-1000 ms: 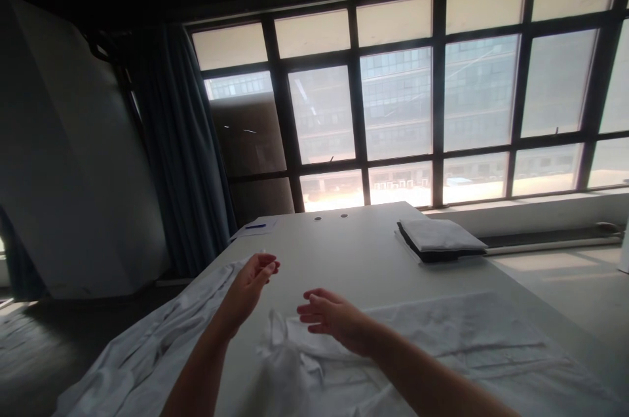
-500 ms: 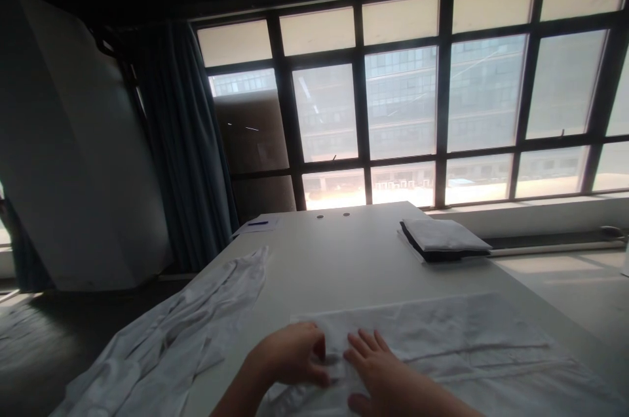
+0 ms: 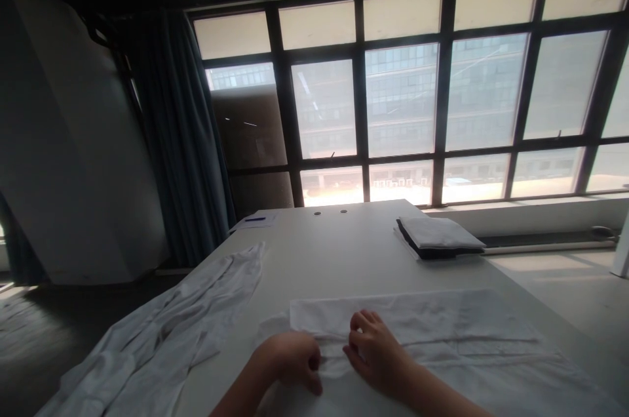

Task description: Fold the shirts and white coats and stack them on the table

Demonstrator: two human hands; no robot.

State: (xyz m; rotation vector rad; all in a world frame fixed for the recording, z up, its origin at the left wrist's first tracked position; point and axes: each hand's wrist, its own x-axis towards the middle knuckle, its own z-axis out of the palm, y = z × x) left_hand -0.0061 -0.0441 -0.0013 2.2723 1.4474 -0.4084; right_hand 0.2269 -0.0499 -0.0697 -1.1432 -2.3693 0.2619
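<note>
A white garment (image 3: pixel 427 325), which looks like a shirt, lies spread on the table in front of me, with a long seam or placket running across it. My left hand (image 3: pixel 289 358) rests at its left end, fingers curled down on the bunched fabric between my hands. Just to the right, my right hand (image 3: pixel 376 348) has its fingers bent together and pinches the same cloth. The near part of the garment runs out of the bottom of the view. Fingertip contact is partly hidden by the hands.
Another crumpled white garment (image 3: pixel 196 318) lies along the table's left edge. A folded stack of white and black cloth (image 3: pixel 437 235) sits at the right edge. Paper with a blue pen (image 3: pixel 255 219) is at the far left of the white table (image 3: pixel 314 253). Windows stand behind.
My right hand's fingers, flat and spread before, are now curled in on the cloth. My left hand stays curled and has shifted slightly. The near fabric has been rearranged.
</note>
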